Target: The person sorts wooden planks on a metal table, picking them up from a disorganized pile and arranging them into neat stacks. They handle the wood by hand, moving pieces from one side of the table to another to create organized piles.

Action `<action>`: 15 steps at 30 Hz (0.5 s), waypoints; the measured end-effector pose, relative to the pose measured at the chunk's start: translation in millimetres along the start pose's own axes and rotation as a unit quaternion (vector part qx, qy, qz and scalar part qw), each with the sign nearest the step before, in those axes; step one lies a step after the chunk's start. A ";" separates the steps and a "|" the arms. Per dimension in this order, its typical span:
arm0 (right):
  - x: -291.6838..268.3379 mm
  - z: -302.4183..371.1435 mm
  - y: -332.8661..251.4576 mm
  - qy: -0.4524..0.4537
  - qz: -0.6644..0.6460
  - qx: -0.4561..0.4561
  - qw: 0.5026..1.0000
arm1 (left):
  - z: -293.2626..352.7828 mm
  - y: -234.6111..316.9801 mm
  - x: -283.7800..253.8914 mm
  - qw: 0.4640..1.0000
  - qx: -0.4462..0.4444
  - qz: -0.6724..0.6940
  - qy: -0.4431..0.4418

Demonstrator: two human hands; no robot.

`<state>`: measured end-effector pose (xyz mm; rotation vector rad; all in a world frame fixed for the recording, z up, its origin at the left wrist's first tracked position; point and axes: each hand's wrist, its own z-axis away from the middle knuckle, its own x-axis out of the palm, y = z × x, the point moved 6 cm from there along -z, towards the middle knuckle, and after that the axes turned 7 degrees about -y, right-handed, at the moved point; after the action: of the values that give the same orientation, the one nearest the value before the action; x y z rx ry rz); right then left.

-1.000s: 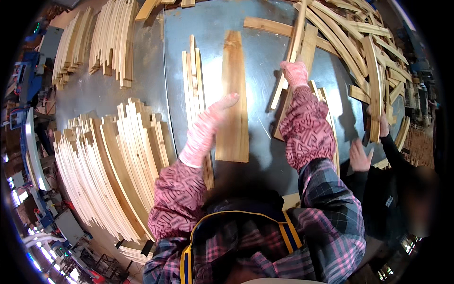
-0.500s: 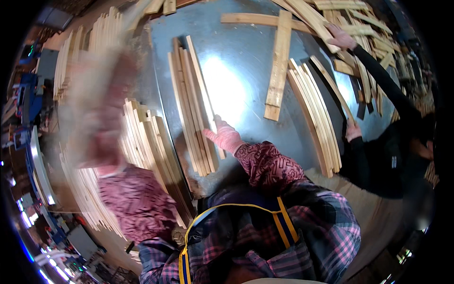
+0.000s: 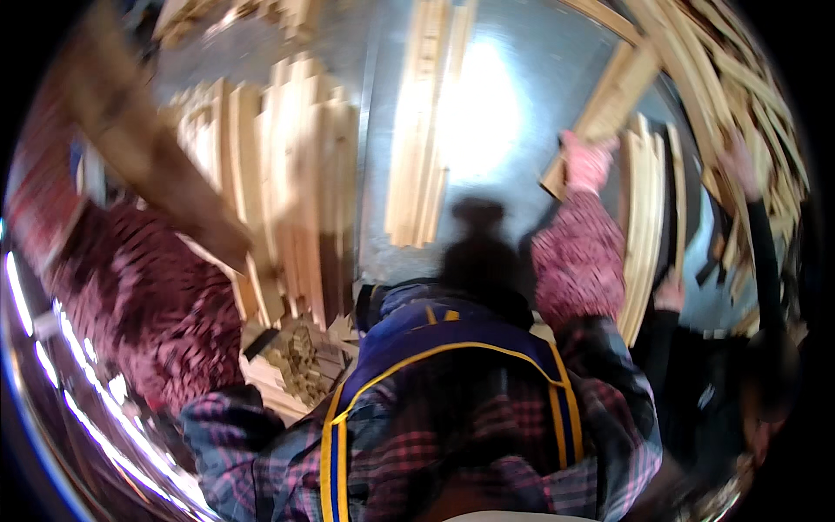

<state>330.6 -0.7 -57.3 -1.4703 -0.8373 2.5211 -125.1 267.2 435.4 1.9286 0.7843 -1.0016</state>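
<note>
At the far left my left hand (image 3: 42, 187), gloved and smeared by motion, holds a dark wooden board (image 3: 152, 135) up in the air; its fingers are mostly hidden. The board slants down over the stacked strips beside it. My right hand (image 3: 588, 163), in a pinkish glove, is closed around the near part of a wide wooden board (image 3: 619, 91) on the metal table (image 3: 500, 187). That board lies at a slant, its far end by other timber. Between my hands, a small group of pale wooden strips (image 3: 422, 130) lies on the table.
Bundled strips (image 3: 291, 157) stand left of the table's edge. Another row of strips (image 3: 642, 204) lies right of my right hand. A co-worker's dark-sleeved arm (image 3: 762, 252) and hand (image 3: 739, 165) reach toward a heap of loose timber (image 3: 765, 113) at the right.
My right hand has moved right, from the strip group to the wide board. My left hand has swung out to the left, and the dark board now shows there. The view has shifted.
</note>
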 end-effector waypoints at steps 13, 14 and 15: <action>137.7 137.6 17.1 -0.329 -0.177 -0.126 0.919 | 226.4 -229.1 200.8 0.938 -0.281 -0.116 -0.169; 132.9 135.8 11.7 -0.327 -0.190 -0.111 0.919 | 219.7 -215.5 205.6 0.915 -0.260 -0.200 -0.234; 105.2 160.6 -22.7 -0.365 -0.176 -0.092 0.910 | 221.0 -216.1 203.8 0.908 -0.292 -0.195 -0.230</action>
<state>137.7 -9.5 -65.9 -0.2856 -1.3129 2.7305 -274.9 211.8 101.3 0.9890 1.0592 -1.2218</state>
